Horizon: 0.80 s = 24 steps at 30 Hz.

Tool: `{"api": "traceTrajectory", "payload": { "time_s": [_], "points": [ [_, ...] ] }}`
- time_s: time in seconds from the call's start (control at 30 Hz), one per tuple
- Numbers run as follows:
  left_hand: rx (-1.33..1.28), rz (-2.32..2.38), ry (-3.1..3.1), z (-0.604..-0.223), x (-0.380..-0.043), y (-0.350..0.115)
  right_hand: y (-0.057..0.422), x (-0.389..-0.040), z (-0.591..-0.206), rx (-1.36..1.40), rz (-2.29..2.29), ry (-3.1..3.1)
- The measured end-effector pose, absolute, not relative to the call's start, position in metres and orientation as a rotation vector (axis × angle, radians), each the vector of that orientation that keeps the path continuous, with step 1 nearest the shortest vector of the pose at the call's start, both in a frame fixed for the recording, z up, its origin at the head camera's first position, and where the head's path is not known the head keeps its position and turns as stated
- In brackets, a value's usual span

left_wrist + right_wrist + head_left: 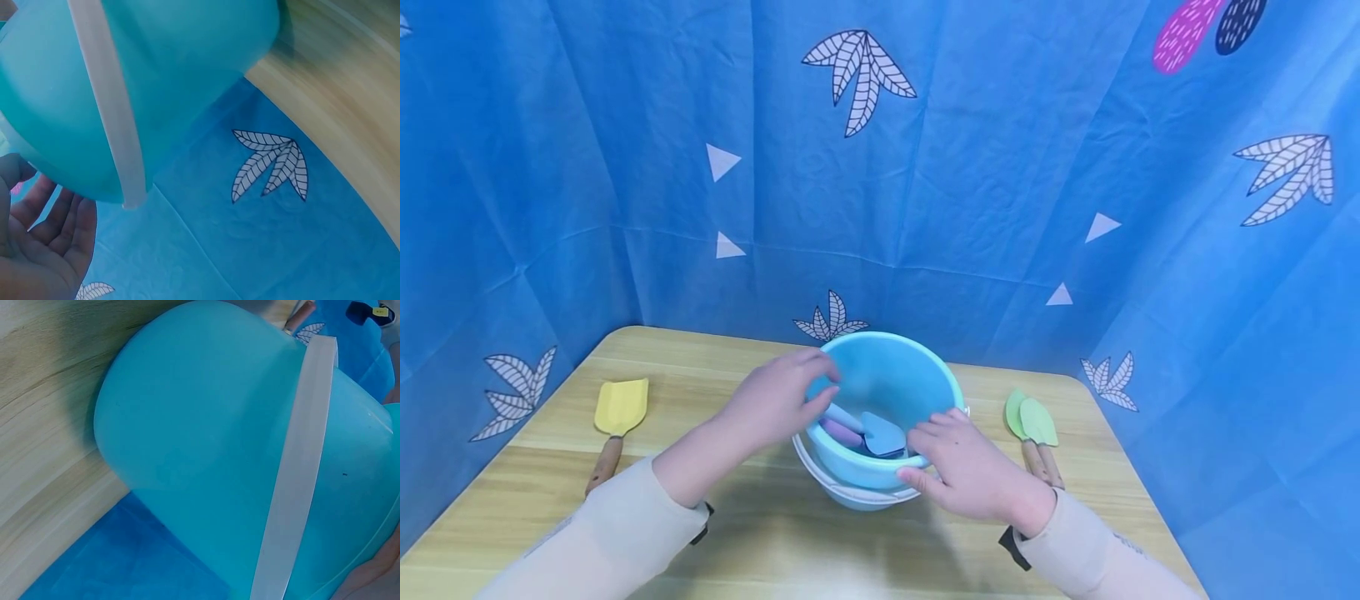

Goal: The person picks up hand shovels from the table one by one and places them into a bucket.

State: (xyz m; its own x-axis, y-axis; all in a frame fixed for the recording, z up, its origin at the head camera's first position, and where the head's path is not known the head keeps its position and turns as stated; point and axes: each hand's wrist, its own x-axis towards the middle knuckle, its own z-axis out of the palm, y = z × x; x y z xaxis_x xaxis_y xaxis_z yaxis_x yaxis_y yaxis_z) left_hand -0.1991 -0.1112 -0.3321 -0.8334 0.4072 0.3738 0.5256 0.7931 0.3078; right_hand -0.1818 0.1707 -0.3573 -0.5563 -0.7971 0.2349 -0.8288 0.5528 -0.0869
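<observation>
Pale loose sleeves (617, 533), faint grey marking (550, 533) on each; black wrist straps (1015, 547) showing beside cuffs (1060, 533).

And the bucket (895, 371) is partly hiding a purple thing (841, 432) inside; right wrist view's cropping the right hand (374, 574) beside the bucket!

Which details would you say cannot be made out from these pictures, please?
- Left hand fingertips: blurred in the head view; in the left wrist view, the bucket hides them, so their contact is unclear.
- Purple thing's full shape: head view, partly covered by the light-blue tool.
- Most of the bucket's floor: head view, hidden by its contents and near wall.
- Right hand fingers: right wrist view, cut off by the picture's edge.
</observation>
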Motion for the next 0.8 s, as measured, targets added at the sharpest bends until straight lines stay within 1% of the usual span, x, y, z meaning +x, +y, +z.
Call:
{"api": "traceTrajectory", "payload": {
  "time_s": [0.3,0.8],
  "points": [
    [-0.603,-0.609,-2.651,-0.338,-0.189,-0.137,0.169,-0.181,-0.358,1.376,0.274,-2.622],
    [-0.392,-0.585,-2.695,-0.363,-0.167,-0.182,0.169,-0.18,-0.356,1.377,0.303,-2.634]
  ]
}}
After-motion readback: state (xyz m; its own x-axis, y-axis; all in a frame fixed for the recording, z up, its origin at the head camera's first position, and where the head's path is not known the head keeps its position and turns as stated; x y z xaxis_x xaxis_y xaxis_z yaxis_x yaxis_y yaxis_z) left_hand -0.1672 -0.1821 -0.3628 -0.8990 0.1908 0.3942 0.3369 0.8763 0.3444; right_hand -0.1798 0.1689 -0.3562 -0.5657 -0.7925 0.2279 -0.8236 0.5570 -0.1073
